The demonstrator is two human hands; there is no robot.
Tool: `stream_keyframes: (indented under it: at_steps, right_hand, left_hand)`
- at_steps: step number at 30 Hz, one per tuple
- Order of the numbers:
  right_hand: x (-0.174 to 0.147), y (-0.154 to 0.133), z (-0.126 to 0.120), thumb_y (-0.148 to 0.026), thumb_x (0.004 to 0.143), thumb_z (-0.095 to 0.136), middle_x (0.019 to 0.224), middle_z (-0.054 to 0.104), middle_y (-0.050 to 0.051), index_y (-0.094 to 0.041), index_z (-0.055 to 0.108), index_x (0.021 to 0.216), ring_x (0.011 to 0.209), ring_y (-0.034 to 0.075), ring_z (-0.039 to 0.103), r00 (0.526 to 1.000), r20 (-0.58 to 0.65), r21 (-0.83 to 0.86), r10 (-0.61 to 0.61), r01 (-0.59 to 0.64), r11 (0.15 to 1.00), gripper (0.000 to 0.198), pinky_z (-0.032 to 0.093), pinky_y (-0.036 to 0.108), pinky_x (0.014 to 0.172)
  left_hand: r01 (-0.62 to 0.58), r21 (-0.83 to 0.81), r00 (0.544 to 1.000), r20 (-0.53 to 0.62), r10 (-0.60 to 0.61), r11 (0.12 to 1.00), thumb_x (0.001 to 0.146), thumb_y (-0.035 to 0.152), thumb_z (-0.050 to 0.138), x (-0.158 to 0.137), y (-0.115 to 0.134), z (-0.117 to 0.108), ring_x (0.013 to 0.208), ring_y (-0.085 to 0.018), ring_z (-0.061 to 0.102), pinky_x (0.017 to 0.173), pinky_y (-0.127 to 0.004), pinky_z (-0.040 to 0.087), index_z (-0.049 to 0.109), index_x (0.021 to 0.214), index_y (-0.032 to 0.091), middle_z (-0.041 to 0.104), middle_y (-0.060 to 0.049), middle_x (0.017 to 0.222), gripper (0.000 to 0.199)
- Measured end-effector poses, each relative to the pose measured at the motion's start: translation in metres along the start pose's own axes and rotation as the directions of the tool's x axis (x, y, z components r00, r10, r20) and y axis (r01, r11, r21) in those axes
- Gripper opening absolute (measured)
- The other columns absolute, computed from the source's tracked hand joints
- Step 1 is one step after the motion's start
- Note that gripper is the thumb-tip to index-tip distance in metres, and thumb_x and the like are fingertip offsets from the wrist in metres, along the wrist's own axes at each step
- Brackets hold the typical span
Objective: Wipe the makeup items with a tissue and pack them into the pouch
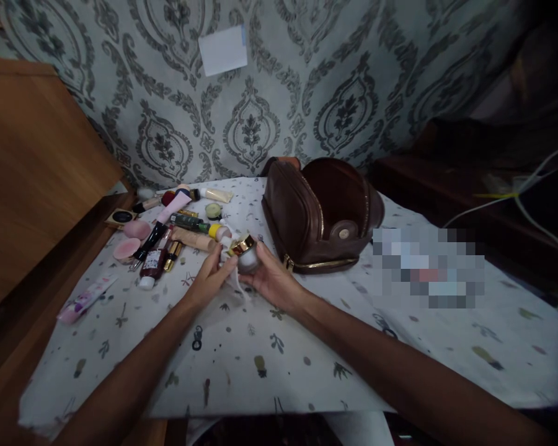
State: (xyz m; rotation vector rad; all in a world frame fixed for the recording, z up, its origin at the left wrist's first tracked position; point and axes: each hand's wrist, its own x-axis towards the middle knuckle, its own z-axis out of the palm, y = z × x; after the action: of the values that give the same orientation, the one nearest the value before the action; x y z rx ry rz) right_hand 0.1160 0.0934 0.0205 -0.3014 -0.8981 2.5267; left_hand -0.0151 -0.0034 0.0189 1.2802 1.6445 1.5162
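Observation:
My right hand (276, 279) is wrapped round a frosted cream jar (248, 260) with a shiny gold lid (243, 244). Pinched in my left hand (214, 272) is a thin white wipe (235, 286), whose lower end hangs down beside the jar. The fingertips of both hands nearly meet at the jar's left side. Just beyond my left hand lie a beige tube (193, 238) and a dark green bottle (186, 221) with a yellow collar. To the right of the jar, a brown leather bag (291, 214) stands with its zip undone and its flap laid back.
Several cosmetics lie at the left, among them a dark red bottle (153, 263), a pink compact (126, 249) and a floral tube (86, 300). A wooden panel (41, 167) borders the patterned tablecloth (242, 384). A blurred-out patch (428, 269) covers the right side; white cables (488, 204) hang beyond.

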Motion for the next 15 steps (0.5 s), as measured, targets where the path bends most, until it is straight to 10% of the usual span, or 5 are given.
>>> stream_keyframes:
  at_steps: [15]
  right_hand:
    - [-0.002, 0.006, -0.006, -0.055, 0.078, 0.071, 0.097, 0.062, -0.001, -0.029, 0.049, 0.121, 0.076, 0.014, 0.058, 0.995, -0.019, -0.431, -0.094, 0.076, 0.899, 0.055, 0.051, 0.024, 0.059]
  left_hand:
    - [-0.093, 0.239, 0.991, -0.072, 0.113, 0.966, 0.099, 0.047, 0.039, -0.004, 0.014, 0.002, 0.127, -0.024, 0.053, 0.111, -0.037, 0.036, 0.048, 0.142, 0.017, 0.061, -0.011, 0.134, 0.053]
